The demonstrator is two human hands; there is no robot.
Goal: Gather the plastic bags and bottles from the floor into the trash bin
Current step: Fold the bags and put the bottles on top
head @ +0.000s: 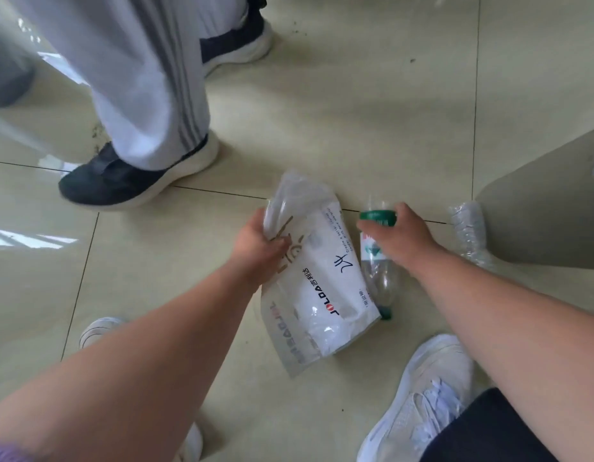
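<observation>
Clear plastic made up most of the litter at the frame's centre. The left hand (pixel 260 243) had its fingers curled tight around the upper edge of a white printed bag (pixel 317 288), whose lower end lay on the tiled floor (pixel 355 111); the fingertips were hidden in the folds. Just right of the bag, the right hand (pixel 400 236) was closed over a green cap (pixel 378 217), and its palm covered whatever the cap sat on. Below that hand a bottle (pixel 377 278) lay beside the bag, its far tip partly tucked under the bag's corner. A crushed bottle (pixel 469 230) lay at right, touching the grey bin (pixel 542 208), which the right edge cut off. White shoes (pixel 419 395) showed at the bottom, and another person's striped trousers (pixel 149 78) and dark shoe (pixel 122 181) at upper left, cut off above.
</observation>
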